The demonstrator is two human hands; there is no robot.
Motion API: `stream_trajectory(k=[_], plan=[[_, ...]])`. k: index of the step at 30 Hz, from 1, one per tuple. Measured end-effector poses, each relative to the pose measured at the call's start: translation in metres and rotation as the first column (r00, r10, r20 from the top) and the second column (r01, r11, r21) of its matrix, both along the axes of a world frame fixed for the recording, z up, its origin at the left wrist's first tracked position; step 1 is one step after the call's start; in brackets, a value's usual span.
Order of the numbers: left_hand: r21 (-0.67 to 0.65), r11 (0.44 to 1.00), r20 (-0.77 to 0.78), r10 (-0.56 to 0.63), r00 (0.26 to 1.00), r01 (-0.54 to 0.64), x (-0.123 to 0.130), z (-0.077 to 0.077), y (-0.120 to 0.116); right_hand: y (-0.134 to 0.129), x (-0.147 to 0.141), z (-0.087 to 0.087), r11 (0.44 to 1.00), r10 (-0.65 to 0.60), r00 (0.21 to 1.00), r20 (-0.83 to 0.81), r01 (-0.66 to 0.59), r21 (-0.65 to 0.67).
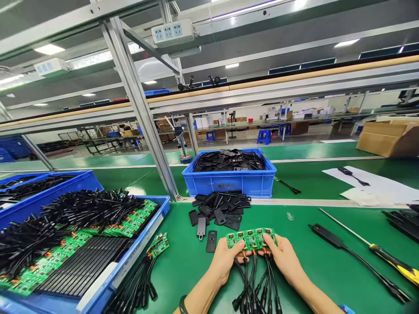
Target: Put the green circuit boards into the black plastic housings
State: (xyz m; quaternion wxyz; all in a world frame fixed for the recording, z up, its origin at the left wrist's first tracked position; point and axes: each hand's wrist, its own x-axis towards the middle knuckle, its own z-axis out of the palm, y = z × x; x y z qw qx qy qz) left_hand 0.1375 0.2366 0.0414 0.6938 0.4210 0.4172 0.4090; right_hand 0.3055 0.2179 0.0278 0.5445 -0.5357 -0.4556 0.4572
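In the head view, your left hand (225, 257) and your right hand (284, 253) hold together a strip of green circuit boards (250, 240), just above the counter (186, 257) and in front of you. The fingers of both hands are closed on this strip: each thumb presses on its face, and other fingers are partly seen below its lower edge. From the strip, several black cables (254, 281) hang down toward you. A dark band (183, 304) is around your left wrist.

Just beyond the strip lies a pile of black plastic covers (225, 213), and behind the pile stands a blue bin (229, 185), which is full of similar black pieces. On your left, a blue tray (144, 248) carries many more boards with cables, and beside it a smaller bunch of boards (159, 247) lies on the counter. On your right, there are a black device with a cable (327, 236) and a yellow-and-black screwdriver (389, 257).
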Motion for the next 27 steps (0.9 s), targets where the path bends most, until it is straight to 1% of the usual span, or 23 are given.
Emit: stream_trajectory(k=[1,2,4,6,7,8,9,11,14,16,17,18,20,21,23,25,27], plan=[[0.016,1.0,-0.009,0.003,1.0,-0.003,0.001,0.0,0.0,0.001,0.001,-0.001,1.0,-0.025,0.999,0.026,0.024,0.009],[0.025,1.0,-0.015,0.004,1.0,-0.003,0.001,0.0,0.0,0.001,0.002,0.0,1.0,-0.014,1.0,0.019,0.014,0.011],[0.025,1.0,-0.013,-0.01,1.0,0.011,-0.001,0.002,0.0,0.0,0.005,0.006,0.996,0.084,0.995,-0.049,-0.084,0.004],[0.014,0.999,0.001,-0.05,0.999,0.05,-0.003,0.003,0.001,-0.003,0.008,0.012,0.98,0.195,0.973,-0.127,-0.199,-0.025],[0.013,0.998,0.004,-0.066,0.998,0.066,-0.003,0.003,0.001,-0.004,0.009,0.014,0.972,0.223,0.962,-0.16,-0.233,-0.045],[0.018,0.997,0.003,-0.073,0.997,0.073,-0.003,0.002,0.001,-0.005,0.008,0.016,0.969,0.223,0.959,-0.178,-0.237,-0.066],[0.031,0.997,-0.003,-0.071,0.997,0.071,-0.002,0.001,0.0,-0.005,0.007,0.015,0.974,0.198,0.964,-0.177,-0.214,-0.08],[0.067,0.997,-0.022,-0.035,0.999,0.036,0.002,-0.003,-0.002,-0.005,0.003,0.012,0.992,0.092,0.987,-0.133,-0.102,-0.071],[0.184,0.983,-0.124,0.048,0.991,-0.024,0.009,-0.009,-0.006,-0.004,-0.004,0.005,0.997,-0.074,0.995,-0.061,0.072,-0.026],[0.247,0.968,-0.184,0.097,0.978,-0.05,0.012,-0.01,-0.006,-0.002,-0.006,0.004,0.994,-0.111,0.992,-0.067,0.11,-0.024],[0.24,0.969,-0.182,0.107,0.977,-0.061,0.013,-0.009,-0.006,-0.001,-0.006,0.005,0.994,-0.105,0.991,-0.081,0.103,-0.034],[0.203,0.977,-0.156,0.096,0.983,-0.063,0.012,-0.008,-0.005,-0.001,-0.005,0.006,0.996,-0.085,0.991,-0.1,0.081,-0.047],[0.097,0.995,-0.07,0.036,0.997,-0.029,0.01,-0.005,-0.003,-0.002,-0.003,0.011,0.996,-0.025,0.989,-0.145,0.013,-0.083],[0.069,0.998,-0.041,0.004,0.999,-0.002,0.008,-0.003,-0.002,-0.003,-0.002,0.013,0.994,0.01,0.984,-0.178,-0.029,-0.104],[0.075,0.996,-0.027,-0.038,0.999,0.04,0.005,0.0,0.0,-0.005,-0.001,0.016,0.985,0.079,0.965,-0.25,-0.115,-0.132],[0.105,0.994,-0.048,-0.037,0.998,0.042,0.005,0.0,0.0,-0.007,-0.002,0.016,0.977,0.131,0.947,-0.292,-0.173,-0.124],[0.13,0.991,-0.085,-0.03,0.996,0.041,0.006,-0.002,-0.002,-0.008,-0.005,0.013,0.981,0.138,0.953,-0.27,-0.17,-0.096]])
